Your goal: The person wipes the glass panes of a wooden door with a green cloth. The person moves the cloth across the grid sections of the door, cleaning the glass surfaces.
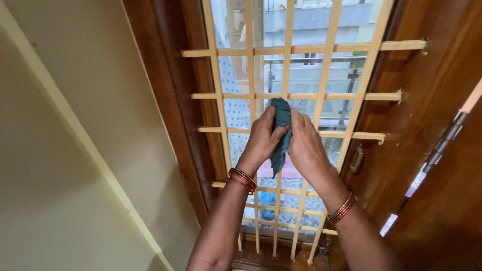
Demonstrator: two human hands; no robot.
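Nearest, two forearms with bangles rise from six o'clock, and the left hand (261, 140) and right hand (305, 145) meet at centre, both clenched around a teal cloth (280, 131) bunched between them. The cloth presses on a vertical bar of the pale wooden window grille (296, 95), whose narrow gaps surround the hands. Beyond, dark wood frame (165, 100) closes in at nine and three o'clock, with a metal handle (357, 159) at four.

Support: pale wooden window grille (321, 95) set inside the dark brown wooden frame (165, 100).
On it: teal cloth (280, 131) draped against a vertical bar at the grille's middle.
Below grille: brown sill (261, 261).
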